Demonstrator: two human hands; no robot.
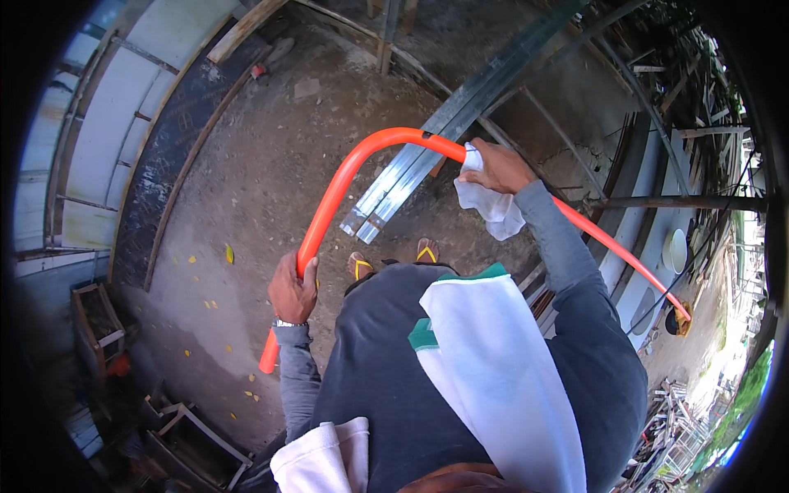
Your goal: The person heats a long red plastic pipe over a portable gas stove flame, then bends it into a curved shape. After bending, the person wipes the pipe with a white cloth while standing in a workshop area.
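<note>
A long orange pipe (335,193) crosses in front of me and bends in a rounded curve at its top. My left hand (293,289) is wrapped round its straight left part, a little above the lower end. On the right stretch past the bend, my right hand (498,168) closes over the pipe with a white cloth (491,206) between, and part of the cloth hangs down. A dark mark shows on the pipe just left of that hand. The pipe's far right end reaches a brown and black object (678,319) that I cannot make out.
Shiny metal channels (408,177) slant behind the pipe toward the top right. White towels (505,361) drape over my front. A dark board (168,156) lies along the left. Wooden frames (197,444) stand at lower left, and a white bowl-like thing (675,251) is at right.
</note>
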